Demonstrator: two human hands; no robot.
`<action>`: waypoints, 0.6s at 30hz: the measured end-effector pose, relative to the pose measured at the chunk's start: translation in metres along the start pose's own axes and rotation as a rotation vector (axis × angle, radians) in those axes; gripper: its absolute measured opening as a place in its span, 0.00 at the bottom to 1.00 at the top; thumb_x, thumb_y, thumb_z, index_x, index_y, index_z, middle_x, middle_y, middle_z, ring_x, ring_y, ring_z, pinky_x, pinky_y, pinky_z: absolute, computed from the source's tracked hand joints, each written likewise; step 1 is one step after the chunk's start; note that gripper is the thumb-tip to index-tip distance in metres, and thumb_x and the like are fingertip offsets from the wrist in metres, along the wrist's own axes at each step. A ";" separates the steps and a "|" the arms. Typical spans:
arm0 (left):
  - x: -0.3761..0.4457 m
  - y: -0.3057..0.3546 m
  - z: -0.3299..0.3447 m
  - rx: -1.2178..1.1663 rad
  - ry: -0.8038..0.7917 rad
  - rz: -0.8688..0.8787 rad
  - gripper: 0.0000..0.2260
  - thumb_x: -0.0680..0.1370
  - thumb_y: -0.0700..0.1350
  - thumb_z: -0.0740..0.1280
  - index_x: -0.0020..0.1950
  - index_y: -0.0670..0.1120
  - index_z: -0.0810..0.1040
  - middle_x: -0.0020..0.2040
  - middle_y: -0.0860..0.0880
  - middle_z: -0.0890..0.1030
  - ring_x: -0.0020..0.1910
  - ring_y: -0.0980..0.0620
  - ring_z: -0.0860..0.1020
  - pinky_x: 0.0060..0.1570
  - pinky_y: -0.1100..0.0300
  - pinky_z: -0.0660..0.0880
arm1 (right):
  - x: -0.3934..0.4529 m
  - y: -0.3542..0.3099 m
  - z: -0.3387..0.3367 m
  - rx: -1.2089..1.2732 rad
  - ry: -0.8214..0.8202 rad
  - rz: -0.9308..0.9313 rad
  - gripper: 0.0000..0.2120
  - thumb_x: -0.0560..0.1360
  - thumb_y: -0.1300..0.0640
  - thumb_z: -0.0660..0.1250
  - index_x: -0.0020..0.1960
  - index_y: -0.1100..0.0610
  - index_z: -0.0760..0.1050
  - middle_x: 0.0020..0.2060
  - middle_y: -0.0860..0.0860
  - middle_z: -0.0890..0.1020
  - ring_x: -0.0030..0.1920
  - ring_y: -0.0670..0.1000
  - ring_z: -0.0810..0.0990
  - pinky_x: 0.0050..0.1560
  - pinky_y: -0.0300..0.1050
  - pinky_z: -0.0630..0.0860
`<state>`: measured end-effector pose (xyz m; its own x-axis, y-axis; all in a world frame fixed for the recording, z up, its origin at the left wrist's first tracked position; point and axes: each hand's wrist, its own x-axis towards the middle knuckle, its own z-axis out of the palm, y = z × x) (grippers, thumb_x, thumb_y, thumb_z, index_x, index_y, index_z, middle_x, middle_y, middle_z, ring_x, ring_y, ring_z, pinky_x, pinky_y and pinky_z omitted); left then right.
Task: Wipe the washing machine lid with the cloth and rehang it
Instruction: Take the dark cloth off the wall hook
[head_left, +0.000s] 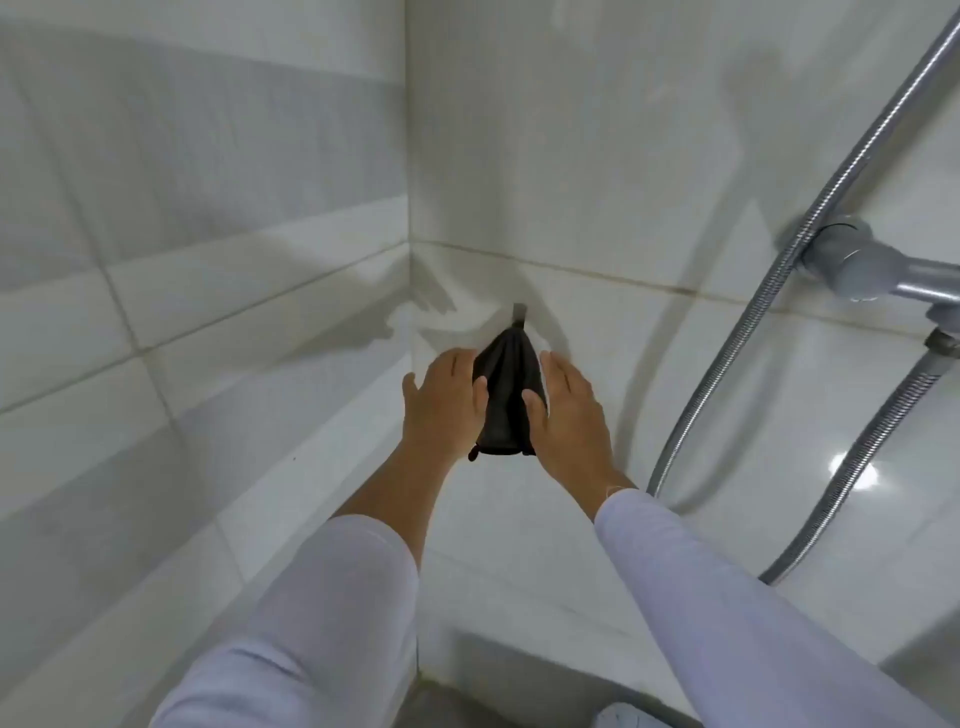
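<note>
Presently catalogued, head view only:

Cloth: dark, bunched, hung from a small wall hook on the tiled wall just beside the inside corner. Narrow at the hook, wider toward the lower hem. Draped flat against the tile.

Left hand: laid against the cloth's left edge, fingers extended and loosely together, thumb resting on the fabric. Grip not closed; no pinch seen.

Right hand: laid against the cloth's right edge, fingers likewise extended, thumb touching the fabric. Grip open, pressing or steadying rather than clamping.

Sleeves: pale, long, ending short of both wrists.

Shower hose: metal, looped down the right side of the wall, well apart from the cloth; bracket and rail fitting at the right edge.

Washing machine lid: not in view.

Stage, judged: cloth on its hook with both hands framing it, so either the taking-down or the final rehang; impossible to tell which from this view.

Risks, judged: hook small, with how much fabric it caught impossible to tell. Slipping off likely if released while only an edge was snagged, or if tugged downward by uneven smoothing. Dropped cloth would land below, out of view. Hose near enough to be brushed by a withdrawing right arm.
</note>
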<state>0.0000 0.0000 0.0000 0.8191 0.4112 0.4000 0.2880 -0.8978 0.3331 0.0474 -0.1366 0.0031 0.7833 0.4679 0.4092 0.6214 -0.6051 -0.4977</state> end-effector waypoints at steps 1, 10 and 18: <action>0.005 0.000 0.002 -0.001 -0.029 -0.025 0.20 0.83 0.49 0.49 0.74 0.47 0.60 0.73 0.50 0.66 0.71 0.50 0.67 0.70 0.46 0.59 | 0.005 0.001 0.003 0.014 0.033 0.008 0.24 0.80 0.53 0.55 0.74 0.57 0.57 0.73 0.53 0.63 0.72 0.53 0.62 0.70 0.49 0.63; 0.034 -0.011 0.017 -0.086 -0.135 -0.130 0.14 0.82 0.49 0.53 0.61 0.44 0.71 0.55 0.45 0.78 0.56 0.43 0.75 0.54 0.50 0.67 | 0.013 0.009 0.014 0.257 0.103 0.167 0.17 0.76 0.59 0.63 0.64 0.58 0.70 0.44 0.52 0.78 0.44 0.51 0.76 0.47 0.41 0.71; 0.030 -0.027 -0.009 -0.344 -0.011 -0.149 0.16 0.82 0.50 0.54 0.53 0.40 0.75 0.44 0.44 0.78 0.45 0.44 0.76 0.46 0.54 0.71 | 0.015 0.002 -0.011 0.299 0.038 0.260 0.05 0.79 0.59 0.57 0.47 0.59 0.69 0.36 0.49 0.73 0.35 0.47 0.71 0.34 0.37 0.65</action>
<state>0.0123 0.0381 0.0102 0.7864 0.5302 0.3169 0.2228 -0.7219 0.6551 0.0603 -0.1376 0.0169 0.9176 0.2962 0.2652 0.3834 -0.4830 -0.7872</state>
